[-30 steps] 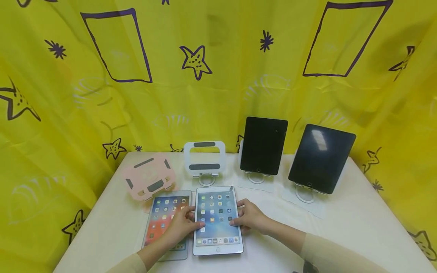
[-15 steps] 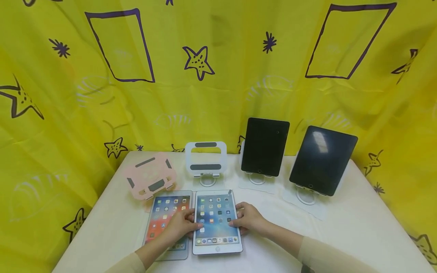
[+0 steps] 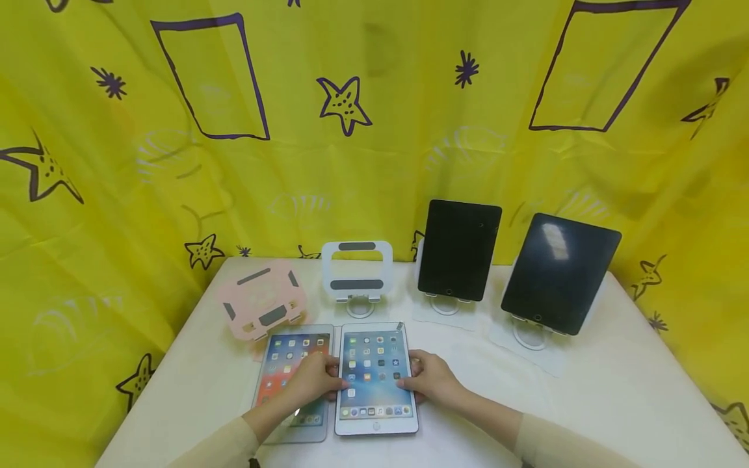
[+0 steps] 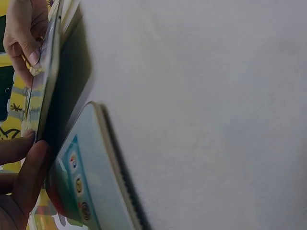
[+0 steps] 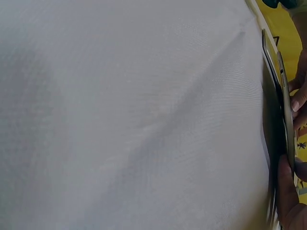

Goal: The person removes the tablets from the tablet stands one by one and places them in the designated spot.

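A white-framed tablet (image 3: 377, 364) with a lit screen of app icons is between both hands. My left hand (image 3: 313, 377) grips its left edge, thumb over the front. On the opposite edge, my right hand (image 3: 435, 377) holds it the same way. In the left wrist view the tablet's edge (image 4: 52, 81) is raised at a tilt above the table. A second lit tablet (image 3: 275, 364), with a red and blue screen, lies flat under my left forearm and hand. From the right wrist view, the held tablet's thin edge (image 5: 286, 100) shows, fingers beneath it.
Behind the lit tablets stand a pink tablet stand (image 3: 263, 296) and a white one (image 3: 357, 270), both bearing nothing. Two dark tablets, one black (image 3: 459, 250) and one larger (image 3: 560, 273), rest on stands at right. A yellow curtain (image 3: 398, 162) borders the white table (image 3: 187, 390).
The head view has shifted slightly. The held tablet's top edge has dipped a little away from the white stand; both hands keep their hold.
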`<state>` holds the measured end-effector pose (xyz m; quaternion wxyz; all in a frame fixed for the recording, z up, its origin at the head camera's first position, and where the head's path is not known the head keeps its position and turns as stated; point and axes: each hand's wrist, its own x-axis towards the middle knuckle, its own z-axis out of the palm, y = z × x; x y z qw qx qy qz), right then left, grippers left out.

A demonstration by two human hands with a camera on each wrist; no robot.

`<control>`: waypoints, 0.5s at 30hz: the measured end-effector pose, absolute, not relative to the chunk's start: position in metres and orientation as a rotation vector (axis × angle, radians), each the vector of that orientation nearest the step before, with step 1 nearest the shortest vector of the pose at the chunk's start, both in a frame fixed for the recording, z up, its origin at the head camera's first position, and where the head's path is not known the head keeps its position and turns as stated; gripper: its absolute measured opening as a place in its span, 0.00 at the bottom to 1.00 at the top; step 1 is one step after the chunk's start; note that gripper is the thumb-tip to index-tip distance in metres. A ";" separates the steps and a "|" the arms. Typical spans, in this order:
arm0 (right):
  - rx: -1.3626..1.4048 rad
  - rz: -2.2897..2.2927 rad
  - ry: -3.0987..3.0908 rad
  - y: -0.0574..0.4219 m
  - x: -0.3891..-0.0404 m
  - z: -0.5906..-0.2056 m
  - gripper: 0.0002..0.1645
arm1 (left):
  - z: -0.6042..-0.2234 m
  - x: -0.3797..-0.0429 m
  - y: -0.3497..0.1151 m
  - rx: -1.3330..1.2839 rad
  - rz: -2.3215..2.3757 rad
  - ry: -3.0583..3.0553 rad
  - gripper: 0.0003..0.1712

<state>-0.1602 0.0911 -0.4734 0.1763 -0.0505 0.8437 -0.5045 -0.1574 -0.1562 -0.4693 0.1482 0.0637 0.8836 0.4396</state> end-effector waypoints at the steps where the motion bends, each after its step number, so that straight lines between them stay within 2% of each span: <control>1: -0.136 -1.434 2.386 0.092 -0.160 -0.474 0.43 | -0.469 -0.158 -0.156 0.199 1.238 2.547 0.26; 10: -0.136 -1.429 2.338 0.092 -0.159 -0.470 0.43 | -0.464 -0.165 -0.158 0.225 1.132 2.546 0.26; 15: -0.159 -1.396 2.381 0.090 -0.156 -0.468 0.43 | -0.460 -0.167 -0.155 0.192 1.139 2.532 0.09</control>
